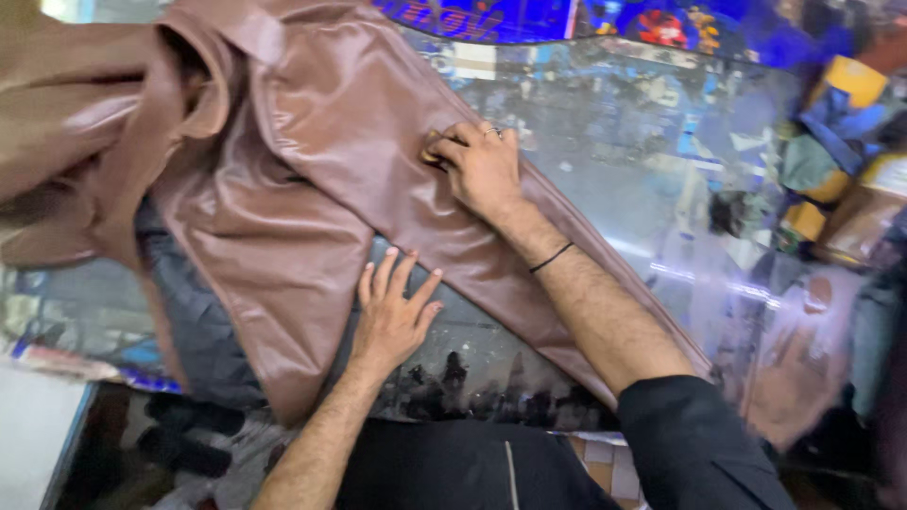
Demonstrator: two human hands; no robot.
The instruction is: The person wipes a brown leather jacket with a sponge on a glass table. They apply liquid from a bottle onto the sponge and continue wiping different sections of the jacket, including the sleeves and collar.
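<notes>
- The brown leather jacket (312, 179) lay spread across the glass counter top (642, 179), with its sleeve running out toward the person.
- The left hand (392, 316) rested flat on the jacket at the sleeve's near edge, fingers spread, gripping nothing.
- The right hand (482, 170) pressed down on the sleeve, fingers curled around a small yellowish pad (432, 149), only partly visible.
- A black band (551, 257) circled the right wrist, above the sleeve.
</notes>
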